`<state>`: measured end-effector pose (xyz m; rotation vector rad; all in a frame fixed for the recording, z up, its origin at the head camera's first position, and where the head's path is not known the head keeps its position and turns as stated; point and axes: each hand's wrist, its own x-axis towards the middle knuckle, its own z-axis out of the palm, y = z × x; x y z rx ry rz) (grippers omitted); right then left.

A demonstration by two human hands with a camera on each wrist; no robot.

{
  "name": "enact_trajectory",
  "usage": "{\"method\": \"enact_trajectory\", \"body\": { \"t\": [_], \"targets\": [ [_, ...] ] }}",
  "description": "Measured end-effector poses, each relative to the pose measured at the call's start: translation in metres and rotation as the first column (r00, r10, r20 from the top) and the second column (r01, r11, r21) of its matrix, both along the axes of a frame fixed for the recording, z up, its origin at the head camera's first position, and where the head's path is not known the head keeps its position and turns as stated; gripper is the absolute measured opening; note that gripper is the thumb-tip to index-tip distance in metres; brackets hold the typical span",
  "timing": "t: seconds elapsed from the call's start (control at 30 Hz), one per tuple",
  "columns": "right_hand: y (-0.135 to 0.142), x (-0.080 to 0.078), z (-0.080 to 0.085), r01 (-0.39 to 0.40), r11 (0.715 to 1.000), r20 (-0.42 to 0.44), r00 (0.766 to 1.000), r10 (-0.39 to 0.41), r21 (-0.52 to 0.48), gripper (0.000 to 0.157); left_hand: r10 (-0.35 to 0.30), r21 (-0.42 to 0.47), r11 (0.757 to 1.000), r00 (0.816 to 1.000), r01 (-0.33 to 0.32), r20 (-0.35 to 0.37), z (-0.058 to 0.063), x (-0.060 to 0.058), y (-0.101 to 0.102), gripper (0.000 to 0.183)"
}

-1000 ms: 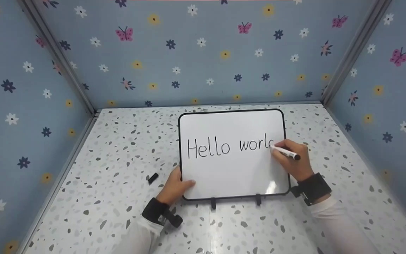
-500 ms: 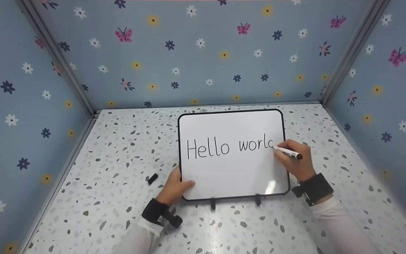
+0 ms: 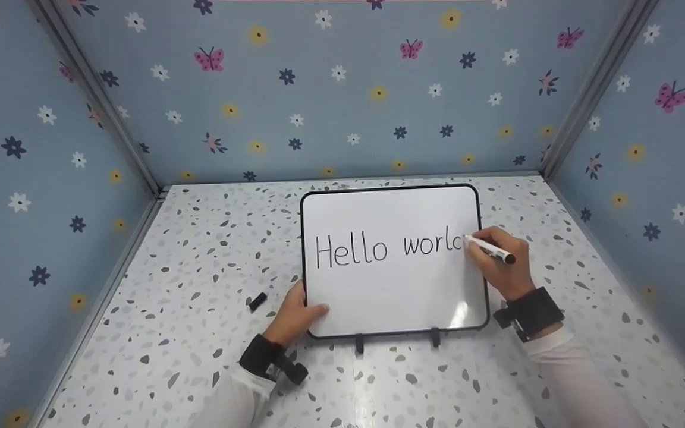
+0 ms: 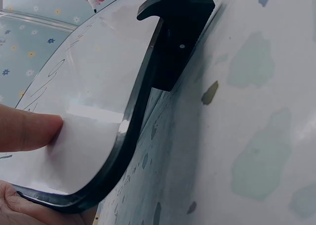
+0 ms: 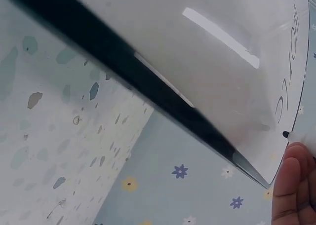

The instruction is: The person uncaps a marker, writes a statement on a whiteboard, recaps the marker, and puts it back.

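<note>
Our curled right hand (image 3: 508, 274) pinches a slim white marker (image 3: 491, 249) by a black-framed rectangular whiteboard's (image 3: 396, 297) right edge; our left hand (image 3: 291, 316) grips its lower-left corner.

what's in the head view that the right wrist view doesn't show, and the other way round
Only the head view: the left hand, a small black cap-like cylinder and two black supports at the lower edge of the black-framed white rectangular board.

Only the right wrist view: a black writing tip, too small to make out from the head.

Both: the board, the right hand holding a white-barrelled marker, the speckled white tabletop and blue flower-printed wall.
</note>
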<state>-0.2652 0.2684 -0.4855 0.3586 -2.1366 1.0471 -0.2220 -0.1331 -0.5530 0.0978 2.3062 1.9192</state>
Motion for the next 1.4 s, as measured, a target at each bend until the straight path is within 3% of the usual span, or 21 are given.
{"method": "enact_trajectory", "body": {
  "t": [0.57, 0.8, 1.4],
  "targets": [
    [-0.001, -0.011, 0.006, 0.011, 1.0, -0.003, 1.0, -0.011, -0.008, 0.007, -0.018, -0.014, 1.0, 1.0, 0.018, -0.01, -0.002, -0.003, 0.001, 0.072],
    [-0.002, -0.01, 0.007, 0.001, 1.0, 0.003, 1.0, -0.001, -0.006, 0.007, -0.046, 0.033, 0.998, 0.999, 0.046, -0.006, -0.003, -0.003, 0.0, 0.065],
    [-0.004, -0.005, 0.001, -0.027, 0.999, -0.011, 1.0, 0.027, 0.018, 0.006, -0.019, 0.025, 1.0, 1.0, 0.019, -0.005, -0.004, -0.002, -0.001, 0.065]
  ]
}}
